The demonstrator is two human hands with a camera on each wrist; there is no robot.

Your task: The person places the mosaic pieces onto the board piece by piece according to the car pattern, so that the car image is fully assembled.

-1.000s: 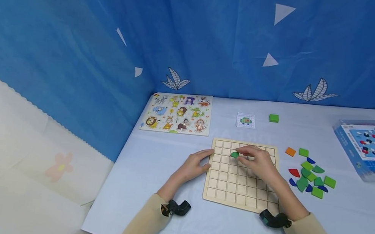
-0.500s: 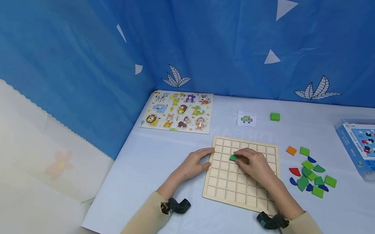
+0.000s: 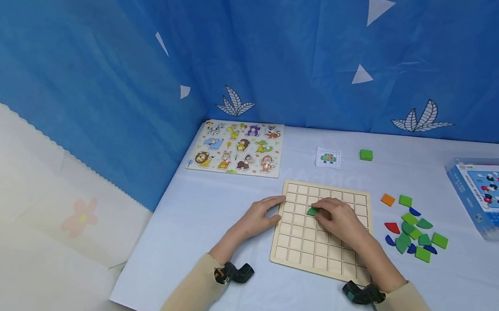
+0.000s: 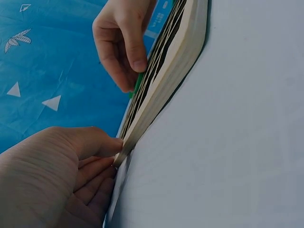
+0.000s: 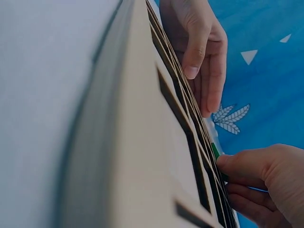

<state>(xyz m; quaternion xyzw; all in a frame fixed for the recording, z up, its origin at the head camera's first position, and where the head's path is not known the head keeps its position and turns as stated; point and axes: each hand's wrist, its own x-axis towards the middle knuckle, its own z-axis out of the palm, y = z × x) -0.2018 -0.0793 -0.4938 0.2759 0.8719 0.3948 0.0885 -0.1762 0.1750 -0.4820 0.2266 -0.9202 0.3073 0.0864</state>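
The grid board [image 3: 308, 246], near the middle of the tabletop [image 3: 207, 212], looks like pale, matt wood. The green piece [image 3: 312, 211] and the loose tiles [image 3: 423, 255] toward the right edge look smooth and painted. By the far left corner, the animal puzzle [image 3: 234, 147] has a slightly glossy printed face; the card [image 3: 328, 158] near the far edge looks like paper. The box [image 3: 496, 194] at the right edge has a shiny, plastic-like finish. The sleeves [image 3: 191, 294] are matt cloth.

Even, bright light fills my head view, while both wrist views reach me dimmer and flatter. In my right wrist view, the wooden board's near edge [image 5: 133, 147] blurs out of focus left of the right hand [image 5: 266, 180].
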